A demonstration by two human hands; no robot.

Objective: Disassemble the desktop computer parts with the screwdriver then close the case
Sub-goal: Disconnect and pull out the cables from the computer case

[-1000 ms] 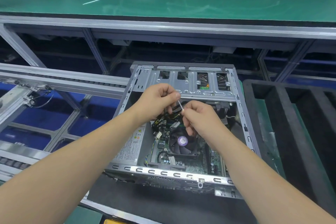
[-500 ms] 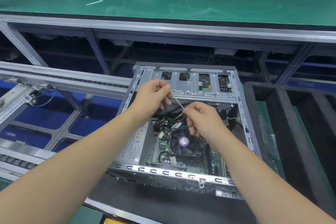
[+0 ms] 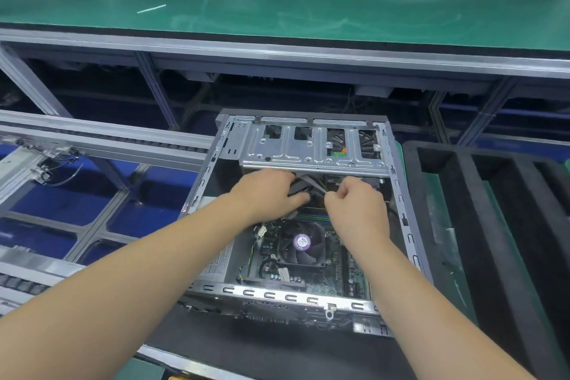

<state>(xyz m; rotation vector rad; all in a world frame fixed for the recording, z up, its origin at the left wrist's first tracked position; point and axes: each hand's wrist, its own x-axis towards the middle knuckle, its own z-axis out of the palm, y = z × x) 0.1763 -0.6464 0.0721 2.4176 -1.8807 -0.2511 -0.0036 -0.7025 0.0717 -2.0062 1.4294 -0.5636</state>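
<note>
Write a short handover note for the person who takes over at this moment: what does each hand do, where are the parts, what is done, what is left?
Left hand: inside the open computer case, gripping the grey cable bundle just below the drive cage.
Right hand: curled beside it; what it pinches cannot be seen.
Done: side panel is off.
Left: CPU fan and board are in place; no screwdriver in view; case not yet closed.

An open grey metal computer case [image 3: 308, 145] sits on a dark-matted worktop [image 3: 262, 345], beside what appears to be a black foam tray [image 3: 481, 225].
</note>
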